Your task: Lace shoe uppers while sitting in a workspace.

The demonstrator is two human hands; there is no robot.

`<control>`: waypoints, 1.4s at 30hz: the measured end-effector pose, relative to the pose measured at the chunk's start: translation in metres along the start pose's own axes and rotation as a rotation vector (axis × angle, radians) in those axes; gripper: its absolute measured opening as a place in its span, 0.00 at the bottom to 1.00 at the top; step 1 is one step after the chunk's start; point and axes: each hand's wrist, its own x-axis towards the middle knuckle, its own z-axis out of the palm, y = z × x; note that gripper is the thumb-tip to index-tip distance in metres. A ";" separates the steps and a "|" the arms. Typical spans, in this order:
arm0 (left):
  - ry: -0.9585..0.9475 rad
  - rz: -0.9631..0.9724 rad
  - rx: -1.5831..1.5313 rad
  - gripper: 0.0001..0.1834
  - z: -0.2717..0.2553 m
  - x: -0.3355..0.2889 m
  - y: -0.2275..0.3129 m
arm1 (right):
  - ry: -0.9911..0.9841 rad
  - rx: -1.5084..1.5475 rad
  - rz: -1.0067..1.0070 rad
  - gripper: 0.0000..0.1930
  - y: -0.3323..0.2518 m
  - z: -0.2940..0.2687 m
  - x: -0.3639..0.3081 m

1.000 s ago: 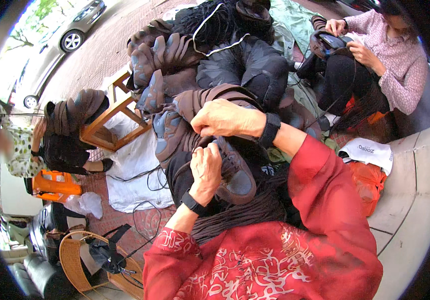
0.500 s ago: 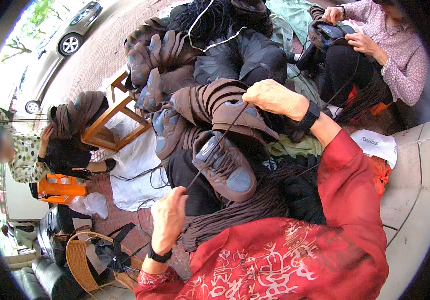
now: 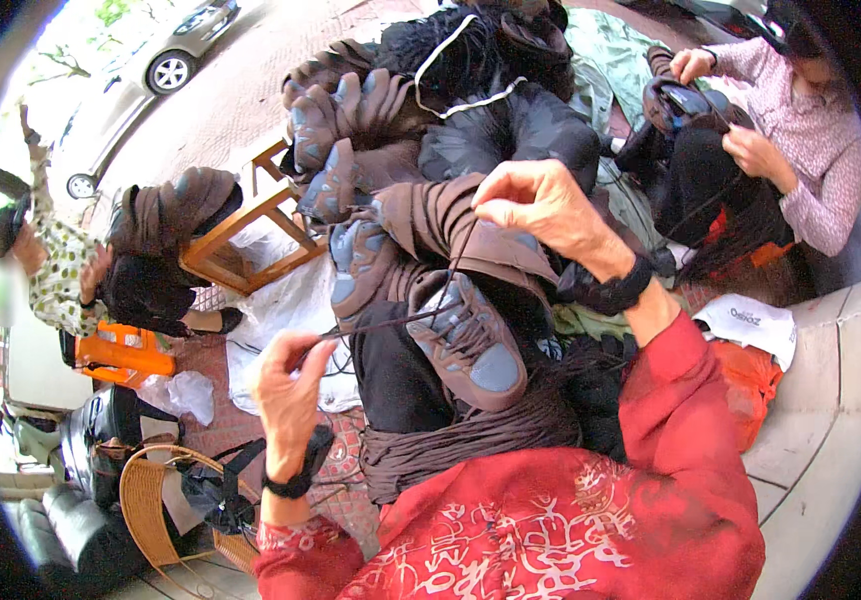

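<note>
Paved street with a parked car (image 3: 172, 50) behind, pile of brown and grey shoes (image 3: 350, 110) ahead, one shoe (image 3: 465, 345) on my lap, my left hand (image 3: 288, 385) pinching one end of its dark lace (image 3: 390, 322), my right hand (image 3: 540, 205) pinching the other end above, a person in a pink top (image 3: 815, 150) beside me.

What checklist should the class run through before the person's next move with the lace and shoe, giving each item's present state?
1. Left hand has a grip on one end of the dark lace: ok.
2. Right hand pinches the other part of the lace, raised above the shoe: ok.
3. Lace drawn taut between the hands: ok.
4. Brown shoe with grey-blue sole rests steady on the lap: ok; neither hand holds it.
5. Lace threaded correctly through the eyelets: cannot tell, too small to see.
6. Pile of other shoes apart from the lace: ok.
</note>
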 end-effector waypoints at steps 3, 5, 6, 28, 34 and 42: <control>-0.003 0.018 -0.330 0.05 0.030 0.023 0.017 | 0.045 0.283 0.091 0.03 -0.006 0.035 0.005; -0.054 -0.067 -0.654 0.05 0.053 0.039 0.027 | 0.012 0.410 0.091 0.03 -0.006 0.053 0.009; -0.079 -0.152 -0.766 0.06 0.062 0.045 0.032 | 0.036 0.419 0.127 0.03 -0.005 0.060 0.010; -0.070 -0.022 -0.637 0.07 0.067 0.050 0.036 | -0.108 0.123 0.014 0.09 -0.015 0.078 0.034; 0.135 0.791 0.258 0.14 0.066 0.037 0.026 | 0.114 -0.331 -0.123 0.05 -0.037 0.063 0.037; -0.032 1.109 0.742 0.10 0.079 0.048 0.019 | 0.152 -0.211 -0.243 0.08 -0.017 0.060 0.029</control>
